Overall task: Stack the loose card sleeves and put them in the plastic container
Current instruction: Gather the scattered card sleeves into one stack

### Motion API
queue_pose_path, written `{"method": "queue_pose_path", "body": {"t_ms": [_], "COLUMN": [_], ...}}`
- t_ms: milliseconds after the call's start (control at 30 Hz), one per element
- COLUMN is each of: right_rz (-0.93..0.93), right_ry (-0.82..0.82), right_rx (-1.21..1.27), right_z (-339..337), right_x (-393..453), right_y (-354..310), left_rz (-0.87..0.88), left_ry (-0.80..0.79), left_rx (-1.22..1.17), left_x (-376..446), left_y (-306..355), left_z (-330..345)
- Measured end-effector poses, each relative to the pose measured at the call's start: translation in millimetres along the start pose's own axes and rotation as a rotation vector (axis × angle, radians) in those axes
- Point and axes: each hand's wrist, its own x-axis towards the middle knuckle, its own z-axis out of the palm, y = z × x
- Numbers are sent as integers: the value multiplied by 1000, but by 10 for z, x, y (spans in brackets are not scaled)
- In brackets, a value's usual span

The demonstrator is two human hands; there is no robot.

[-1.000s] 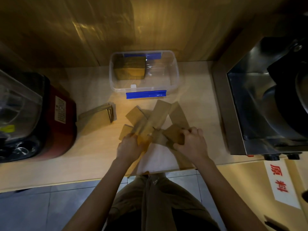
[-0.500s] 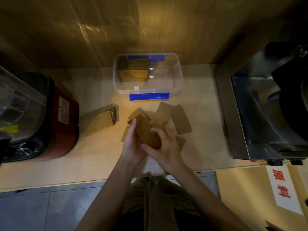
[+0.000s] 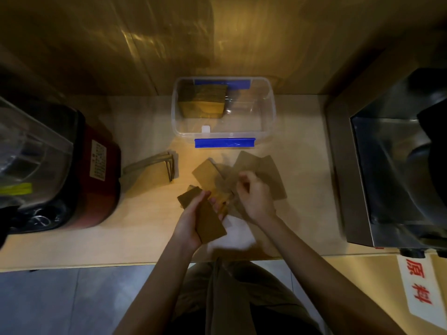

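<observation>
My left hand (image 3: pixel 191 223) grips a small stack of brown card sleeves (image 3: pixel 210 222) above the counter's front edge. My right hand (image 3: pixel 255 198) is curled over the loose sleeves (image 3: pixel 268 175) scattered on the counter; it is blurred, so I cannot tell if it pinches one. Behind them stands a clear plastic container (image 3: pixel 268 112) with blue clips, open, holding a stack of sleeves (image 3: pixel 202 101) in its back left corner.
Another bundle of sleeves (image 3: pixel 157 166) lies to the left of the pile. A red appliance with a clear lid (image 3: pixel 96 165) stands at the far left. A steel machine (image 3: pixel 387 177) fills the right side. A wooden wall rises behind the container.
My hands have parted. The left hand has drawn the stack back toward me, and the right hand has reached forward and right onto the loose sleeves.
</observation>
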Motion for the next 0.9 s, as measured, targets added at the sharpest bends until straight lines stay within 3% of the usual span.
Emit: {"method": "queue_pose_path", "body": {"t_ms": [267,633,767,900], "right_rz": [234,268,302,262], "right_ry": [-100,-33,-14,18], "right_rx": [-347,-246,-160,-250], "right_z": [239,226,-29,-341], "right_x": [442,505,428,284], "right_y": [-35,-139,-93,150], "left_rz": [-22,-23,-40,-54], "left_ry": [69,126,80,68], "left_rx": [19,33,-13,-12], "left_x": [-5,57,78,106], "left_y": [24,69,59,27], "left_z": [64,121,117,123]}}
